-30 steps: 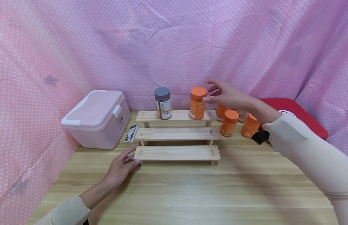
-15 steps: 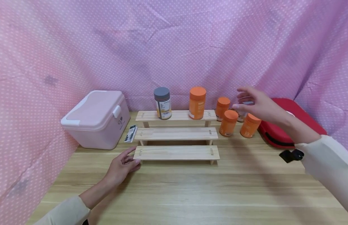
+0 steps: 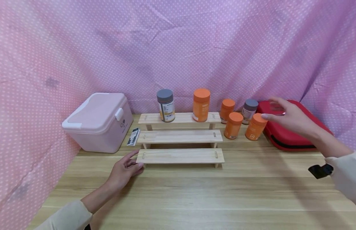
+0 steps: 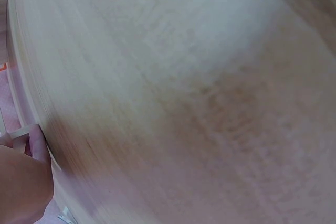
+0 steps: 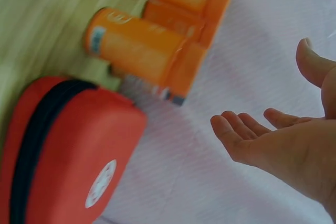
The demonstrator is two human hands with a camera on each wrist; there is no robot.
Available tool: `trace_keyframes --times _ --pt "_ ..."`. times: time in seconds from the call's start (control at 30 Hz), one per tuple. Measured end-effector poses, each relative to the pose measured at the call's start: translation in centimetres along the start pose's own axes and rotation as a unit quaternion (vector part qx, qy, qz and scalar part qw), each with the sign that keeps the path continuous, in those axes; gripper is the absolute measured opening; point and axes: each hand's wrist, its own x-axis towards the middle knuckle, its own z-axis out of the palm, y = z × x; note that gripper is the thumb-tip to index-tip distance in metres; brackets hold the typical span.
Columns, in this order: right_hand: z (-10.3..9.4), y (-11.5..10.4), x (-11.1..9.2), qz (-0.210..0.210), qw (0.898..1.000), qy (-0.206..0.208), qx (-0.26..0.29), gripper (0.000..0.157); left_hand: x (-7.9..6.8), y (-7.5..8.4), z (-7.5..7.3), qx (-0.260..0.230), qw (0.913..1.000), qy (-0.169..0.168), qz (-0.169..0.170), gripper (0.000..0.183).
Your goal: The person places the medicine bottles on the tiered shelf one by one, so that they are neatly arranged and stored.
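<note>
A three-step wooden display rack [image 3: 179,155] stands on the table. My left hand [image 3: 121,172] holds the left end of its lowest step, thumb at the front edge; the left wrist view also has this hand [image 4: 23,182] at its border. On the top step are a grey-lidded bottle [image 3: 166,108] and an orange bottle [image 3: 201,107], both upright. My right hand [image 3: 295,118] is in the air with nothing in it, fingers spread, its thumb overlapping the lid of another orange bottle [image 3: 255,127]. In the right wrist view, that hand [image 5: 289,142] appears palm visible, apart from the bottles.
Right of the rack stand two more orange bottles [image 3: 233,126] and a smaller grey-lidded bottle [image 3: 249,111]. Beyond them lies a red zip case [image 3: 287,137]. A pink lidded box [image 3: 100,127] and a printed card [image 3: 133,136] are at left. Pink dotted cloth [image 3: 178,48] hangs behind.
My right hand has moved right, from beside the orange bottle on the top step to over the right-hand bottles and red case. The left hand stays in place.
</note>
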Motion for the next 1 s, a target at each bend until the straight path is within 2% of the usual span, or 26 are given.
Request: trace_keyframes --times 0.43,0.8,1.0 --pt "0.6 5.1 1.1 -0.004 1.0 -0.008 -0.015 0.087 0.0 0.0 0.1 -0.003 0.9999 0.004 -0.011 0.063" --pt "1.9 5.7 2.5 -0.006 0.999 -0.047 0.002 0.088 0.1 0.1 0.0 0.004 1.0 0.003 -0.008 0.063" --pt "2.7 5.8 3.1 -0.011 0.998 -0.057 -0.009 0.084 0.1 0.2 0.1 -0.002 1.0 0.003 -0.007 0.062"
